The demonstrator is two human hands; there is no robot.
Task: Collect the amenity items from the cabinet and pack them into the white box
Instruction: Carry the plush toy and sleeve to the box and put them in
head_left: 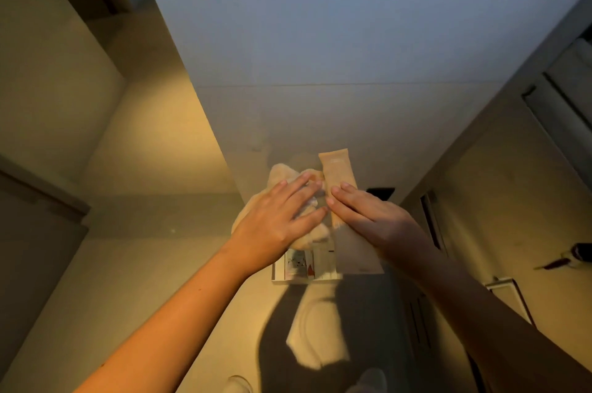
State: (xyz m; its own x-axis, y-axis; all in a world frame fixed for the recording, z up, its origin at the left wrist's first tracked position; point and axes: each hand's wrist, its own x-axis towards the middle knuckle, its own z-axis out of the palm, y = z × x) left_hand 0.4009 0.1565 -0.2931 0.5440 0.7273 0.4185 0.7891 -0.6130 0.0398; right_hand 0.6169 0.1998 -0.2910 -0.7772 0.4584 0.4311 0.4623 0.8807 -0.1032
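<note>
Both forearms reach forward to the box [276, 268]. My left hand [275, 216] lies flat, fingers spread, pressing a cream bundle [282, 173] down over the box. My right hand [368, 216] rests straight fingers on a tan sachet [338, 168]; I cannot tell whether the thumb pinches it. The sachet's long axis runs away from me across the box's right side, so the right hand is the nearer one to seat it.

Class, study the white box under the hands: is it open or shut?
Open. No lid covers the white box; printed packets show inside it, and the left hand presses on cream pouches piled above them.
</note>
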